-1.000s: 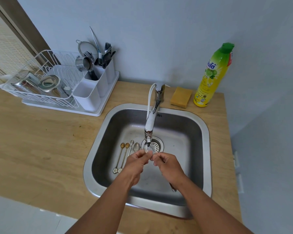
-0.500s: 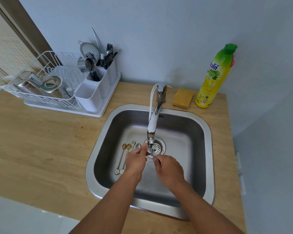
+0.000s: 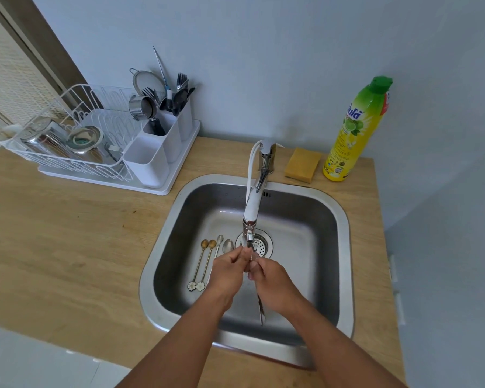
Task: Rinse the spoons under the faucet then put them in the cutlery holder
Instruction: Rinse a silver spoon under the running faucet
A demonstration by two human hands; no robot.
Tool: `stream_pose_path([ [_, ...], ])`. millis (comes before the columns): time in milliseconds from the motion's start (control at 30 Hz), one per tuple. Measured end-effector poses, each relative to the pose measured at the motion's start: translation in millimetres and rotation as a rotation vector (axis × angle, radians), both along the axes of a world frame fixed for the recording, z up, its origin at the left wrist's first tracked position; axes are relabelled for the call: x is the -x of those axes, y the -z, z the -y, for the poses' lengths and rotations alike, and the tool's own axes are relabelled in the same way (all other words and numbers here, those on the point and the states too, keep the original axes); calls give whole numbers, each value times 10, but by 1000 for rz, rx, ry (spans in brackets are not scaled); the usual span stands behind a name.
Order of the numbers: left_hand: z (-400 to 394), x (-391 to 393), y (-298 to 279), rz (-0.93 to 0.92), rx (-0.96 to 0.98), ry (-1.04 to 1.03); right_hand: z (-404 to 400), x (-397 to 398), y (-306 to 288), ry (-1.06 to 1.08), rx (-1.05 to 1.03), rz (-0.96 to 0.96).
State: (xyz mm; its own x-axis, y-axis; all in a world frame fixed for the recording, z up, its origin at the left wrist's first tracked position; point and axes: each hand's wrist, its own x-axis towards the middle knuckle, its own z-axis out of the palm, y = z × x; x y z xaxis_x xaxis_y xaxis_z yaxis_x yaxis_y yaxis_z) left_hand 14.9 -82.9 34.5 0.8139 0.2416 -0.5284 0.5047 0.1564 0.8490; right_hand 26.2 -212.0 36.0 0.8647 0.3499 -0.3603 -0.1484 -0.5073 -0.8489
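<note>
Your left hand point(image 3: 226, 271) and right hand point(image 3: 273, 281) meet under faucet point(image 3: 252, 208) nozzle, both pinching one spoon point(image 3: 260, 309); its handle trails back below your right wrist. Bowl hidden between fingertips. Four more spoons point(image 3: 207, 261) lie on sink point(image 3: 345, 247) floor just left of your left hand. Cutlery holder point(image 3: 163, 147) stands well away, far left beyond sink rim.

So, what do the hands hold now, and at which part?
Both the left hand and right hand hold one silver metal spoon near its bowl end, under the faucet; its handle points toward the person.
</note>
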Motion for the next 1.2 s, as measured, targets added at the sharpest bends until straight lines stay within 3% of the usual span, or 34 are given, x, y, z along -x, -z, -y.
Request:
stream_pose_path([
  [167,-21,-73,-41,-51,239,-22,42,-83,41,125,-255,-190],
  [300,-42,-97,-42,-168,335,-71,57,-135,28,74,-255,-182],
  [433,-31,-138,-32,-173,221,-99,66,-142,43,-2,-53,-9],
  [567,-61,-130,-2,-54,110,-30,91,-102,67,35,68,9],
  [700,-59,-64,19,-27,-87,79,103,-130,49,141,-52,-17],
  [933,-12,171,108,-42,-86,111,59,-271,45,267,-246,-122],
  [1200,-42,310,176,-104,-233,212,66,-434,4,395,-230,-262],
])
